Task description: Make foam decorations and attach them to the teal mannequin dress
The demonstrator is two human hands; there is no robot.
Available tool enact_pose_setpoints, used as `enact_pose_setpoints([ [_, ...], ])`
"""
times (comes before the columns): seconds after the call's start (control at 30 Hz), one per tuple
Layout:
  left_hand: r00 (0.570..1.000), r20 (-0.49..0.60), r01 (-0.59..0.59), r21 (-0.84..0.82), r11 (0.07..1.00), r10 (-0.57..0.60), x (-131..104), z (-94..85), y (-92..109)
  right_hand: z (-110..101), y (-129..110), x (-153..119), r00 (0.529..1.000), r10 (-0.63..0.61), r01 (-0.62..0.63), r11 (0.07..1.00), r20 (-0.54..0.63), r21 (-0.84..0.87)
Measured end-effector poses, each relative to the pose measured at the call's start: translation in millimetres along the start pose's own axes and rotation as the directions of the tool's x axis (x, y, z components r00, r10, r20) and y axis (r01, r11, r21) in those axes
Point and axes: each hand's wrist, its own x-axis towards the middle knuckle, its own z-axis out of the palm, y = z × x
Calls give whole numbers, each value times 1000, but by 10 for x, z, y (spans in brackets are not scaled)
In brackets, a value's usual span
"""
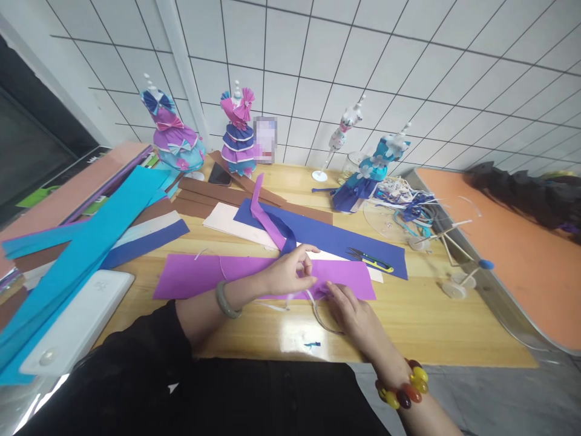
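Left hand [290,272] released and curved over the purple strip [181,277], right hand [356,312] with fingertips at this strip, grip impossible to tell, wooden desk [481,330] below.

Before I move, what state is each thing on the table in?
Left hand: open, raised over the purple sheet
Right hand: fingers curved, grip unclear
Purple sheet: spread out
Navy sheet: lying partly over white paper
Snips: lying on the navy sheet
Phone: lying flat, screen dark
White mannequin: standing, undressed
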Motion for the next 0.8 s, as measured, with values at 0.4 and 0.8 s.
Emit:
enact_pose_setpoints([
  [0.4, 964, 264, -34, 183, 982, -15, -26, 3, -35, -76, 4, 57, 972, 177, -150, 974, -157, 171],
  [0.8, 919, 391, -43, 216, 976, -46, -77, 68, 29, -107, 23, 60, 887, 445, -374, 849, -124, 374],
])
